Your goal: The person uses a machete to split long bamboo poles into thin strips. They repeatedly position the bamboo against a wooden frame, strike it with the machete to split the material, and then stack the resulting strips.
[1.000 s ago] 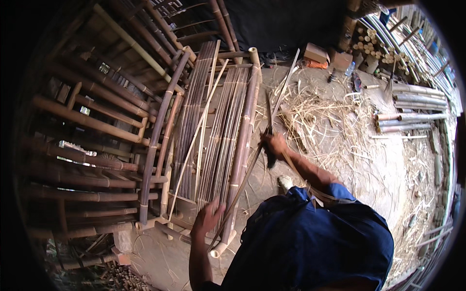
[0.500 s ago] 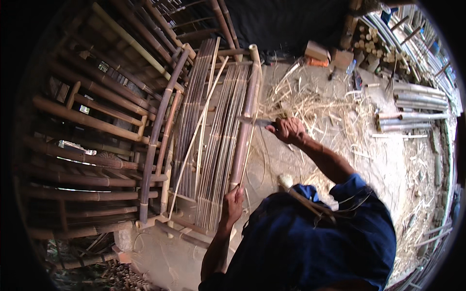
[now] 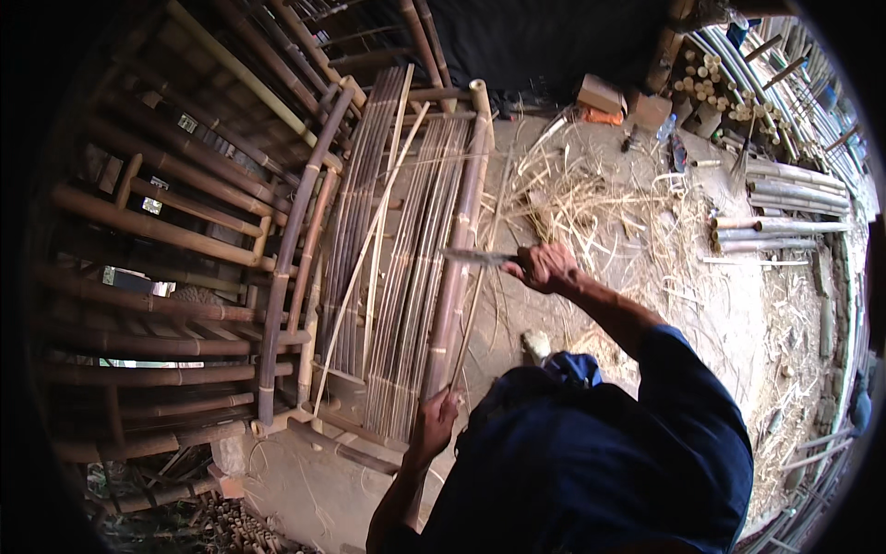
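Note:
In my right hand (image 3: 546, 268) is the handle of a knife (image 3: 472, 257), its blade pointing left across the thick bamboo rail of a bench-like frame (image 3: 449, 305). My left hand (image 3: 437, 420) is closed at the near end of that rail. A thin bamboo strip (image 3: 468, 340) runs from its fingers away along the rail's right side. Left of the rail lie flat bundles of dark bamboo slats (image 3: 406, 305) within the frame. Two pale loose strips (image 3: 377, 226) lie slantwise over them. My fingers hide the strip's near end.
A bamboo backrest or rack (image 3: 286, 268) stands on the left. Bamboo shavings (image 3: 591, 208) litter the floor to the right, with cut bamboo poles (image 3: 794, 203) beyond. A cardboard box (image 3: 600, 94) and a plastic bottle (image 3: 666, 126) sit at the far side.
My left hand has moved nearer, down past the rail's near end. My right hand and the knife have also come slightly nearer, the blade now reaching further left over the rail.

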{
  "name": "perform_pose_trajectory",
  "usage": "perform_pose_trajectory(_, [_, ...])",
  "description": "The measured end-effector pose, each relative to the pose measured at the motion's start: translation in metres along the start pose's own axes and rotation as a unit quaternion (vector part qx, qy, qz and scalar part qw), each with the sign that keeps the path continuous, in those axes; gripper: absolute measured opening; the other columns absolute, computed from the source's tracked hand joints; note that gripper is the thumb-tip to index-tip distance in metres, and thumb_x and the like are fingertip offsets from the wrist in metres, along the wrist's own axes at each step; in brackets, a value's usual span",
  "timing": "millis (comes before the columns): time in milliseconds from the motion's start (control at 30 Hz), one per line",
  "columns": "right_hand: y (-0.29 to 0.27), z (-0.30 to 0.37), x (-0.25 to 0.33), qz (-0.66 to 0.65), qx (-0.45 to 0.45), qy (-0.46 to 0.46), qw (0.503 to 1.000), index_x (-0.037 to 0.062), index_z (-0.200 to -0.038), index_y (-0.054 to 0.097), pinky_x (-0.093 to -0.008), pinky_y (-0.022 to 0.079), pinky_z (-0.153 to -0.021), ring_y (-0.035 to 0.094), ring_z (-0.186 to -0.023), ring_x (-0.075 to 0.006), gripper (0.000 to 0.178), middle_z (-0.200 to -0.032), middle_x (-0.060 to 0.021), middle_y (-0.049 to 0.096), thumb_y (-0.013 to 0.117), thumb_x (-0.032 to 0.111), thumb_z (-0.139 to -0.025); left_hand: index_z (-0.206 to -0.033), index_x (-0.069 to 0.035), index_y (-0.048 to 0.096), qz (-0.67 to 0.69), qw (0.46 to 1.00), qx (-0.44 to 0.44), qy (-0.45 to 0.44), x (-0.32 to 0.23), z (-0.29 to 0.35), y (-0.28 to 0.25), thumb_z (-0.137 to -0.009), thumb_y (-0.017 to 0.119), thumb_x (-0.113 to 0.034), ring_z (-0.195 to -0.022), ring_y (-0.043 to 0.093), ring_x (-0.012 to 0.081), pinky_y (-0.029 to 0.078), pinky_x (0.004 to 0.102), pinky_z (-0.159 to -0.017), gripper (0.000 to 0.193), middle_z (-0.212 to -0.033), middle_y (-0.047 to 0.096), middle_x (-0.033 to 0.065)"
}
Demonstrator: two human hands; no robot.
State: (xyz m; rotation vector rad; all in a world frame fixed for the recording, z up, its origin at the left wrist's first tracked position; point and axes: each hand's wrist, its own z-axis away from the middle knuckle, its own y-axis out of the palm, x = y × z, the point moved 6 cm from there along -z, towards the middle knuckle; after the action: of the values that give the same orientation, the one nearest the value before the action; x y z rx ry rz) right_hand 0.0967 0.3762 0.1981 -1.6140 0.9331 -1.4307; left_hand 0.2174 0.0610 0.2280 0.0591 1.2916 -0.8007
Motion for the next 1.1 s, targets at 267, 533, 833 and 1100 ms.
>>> perform_pose_trajectory(267, [-0.001, -0.010, -0.013, 0.121, -0.004, 0.007, 0.993, 0.0143, -0.060, 0.060, -0.0319, 0.030, -0.028, 0.035, -0.031, -0.0115, 0.074, -0.041, 0.0002, 0.042, 0.030, 0.076, -0.090, -0.117, 0.001, 0.062, -0.010, 1.000, -0.005, -0.024, -0.005, 0.022, -0.014, -0.100, 0.048, -0.028, -0.054, 0.036, 0.0029, 0.031, 0.0233, -0.050, 0.036, -0.058, 0.037, -0.0069])
perform_pose_trajectory(533, [-0.049, -0.059, -0.081, 0.076, -0.029, 0.077, 0.994, 0.0057, -0.075, 0.067, -0.0391, 0.043, -0.041, 0.044, -0.038, -0.0126, 0.068, -0.048, -0.0012, 0.047, 0.035, 0.062, -0.096, -0.124, 0.000, 0.060, 0.074, 0.993, 0.021, -0.095, 0.029, 0.062, -0.017, -0.101, 0.050, -0.029, -0.054, 0.037, 0.0031, 0.031, 0.0229, -0.050, 0.038, -0.061, 0.039, -0.0069])
perform_pose_trajectory(833, [-0.076, -0.019, -0.224, -0.301, -0.186, 0.339, 0.872, 0.0138, -0.052, 0.044, -0.0346, 0.033, -0.044, 0.041, -0.044, -0.0121, 0.069, -0.054, -0.0004, 0.048, 0.044, 0.074, -0.087, -0.118, -0.001, 0.060, 0.246, 0.934, 0.107, -0.235, 0.074, 0.062, -0.011, -0.096, 0.055, -0.045, -0.047, 0.036, 0.0025, 0.029, 0.0225, -0.043, 0.049, -0.057, 0.039, -0.0082])
perform_pose_trajectory(1100, [0.108, 0.075, -0.031, -0.630, -0.076, 0.385, 0.670, -0.0053, -0.087, 0.071, -0.0312, 0.043, -0.045, 0.051, -0.048, -0.0154, 0.045, -0.063, -0.0106, 0.063, 0.076, 0.039, -0.080, -0.126, 0.002, 0.056, 0.220, 0.952, 0.141, -0.162, 0.084, -0.034, 0.017, -0.105, 0.037, -0.031, -0.045, 0.032, 0.0031, 0.028, 0.0207, -0.042, 0.043, -0.058, 0.035, -0.0064])
